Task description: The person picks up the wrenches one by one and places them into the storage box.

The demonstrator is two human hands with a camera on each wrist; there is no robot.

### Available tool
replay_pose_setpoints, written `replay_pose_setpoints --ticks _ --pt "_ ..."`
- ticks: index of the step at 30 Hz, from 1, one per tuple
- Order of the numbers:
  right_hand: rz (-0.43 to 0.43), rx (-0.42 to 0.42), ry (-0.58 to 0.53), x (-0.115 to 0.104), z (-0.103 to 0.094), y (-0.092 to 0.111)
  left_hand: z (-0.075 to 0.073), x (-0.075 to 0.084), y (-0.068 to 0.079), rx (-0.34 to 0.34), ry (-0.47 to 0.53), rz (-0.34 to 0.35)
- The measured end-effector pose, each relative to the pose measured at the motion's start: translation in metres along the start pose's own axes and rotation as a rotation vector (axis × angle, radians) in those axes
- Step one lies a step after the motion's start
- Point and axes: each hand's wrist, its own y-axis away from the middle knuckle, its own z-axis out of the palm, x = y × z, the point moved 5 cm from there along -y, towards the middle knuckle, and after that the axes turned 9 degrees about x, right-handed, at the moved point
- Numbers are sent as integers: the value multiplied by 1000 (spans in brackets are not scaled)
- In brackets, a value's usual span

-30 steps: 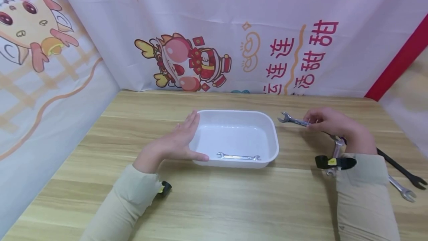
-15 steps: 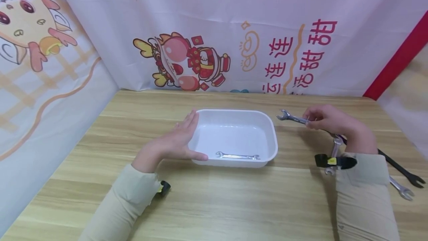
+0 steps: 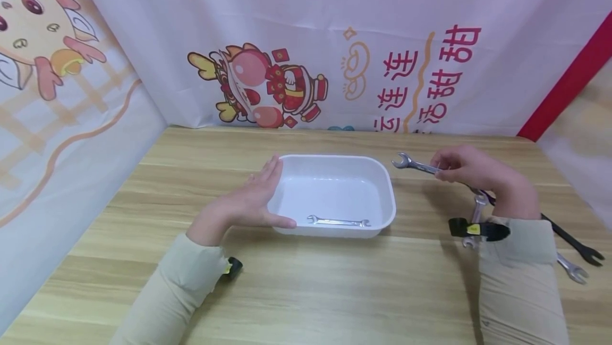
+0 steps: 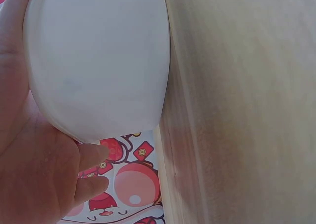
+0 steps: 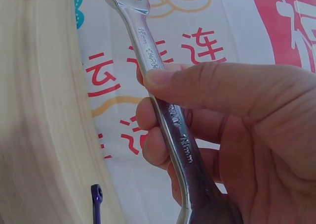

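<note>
Silver metal crosses the right hand [image 3: 473, 169]: thumb and curled fingers pinch a stamped wrench [image 5: 143, 46] by its shank, its open end pointing toward the white box [image 3: 390, 191], apart from the rim and, it seems, lifted off the wood. That pinch is best held firm and the shank level, I'd judge, since smooth metal could swivel, with the protruding end clear of the rim. The left hand [image 3: 248, 201] lies straight-fingered against the box's left end, thumb at the near corner; light pressure should brace it without tipping it. A smaller wrench [image 3: 338, 223] lies inside, along the near wall. Around the right forearm, partly hidden, a black wrench [image 3: 576, 244] and more silver wrenches [image 3: 571, 269] rest on the wood-grain table [image 3: 363, 292]. Printed cloth [image 3: 306, 20] with red characters and cartoon figures hangs behind and to the left.
</note>
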Motion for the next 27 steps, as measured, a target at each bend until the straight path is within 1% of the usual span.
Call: replay_pose_setpoints --ticks 5,17,27 --pt "3 -4 7 -3 -1 0 0 0 0 -2 -1 -1" --pt "-42 0 -3 -16 0 0 0 1 -1 9 4 8" --pt "-67 0 -2 -35 1 3 1 -1 -1 4 -1 -2"
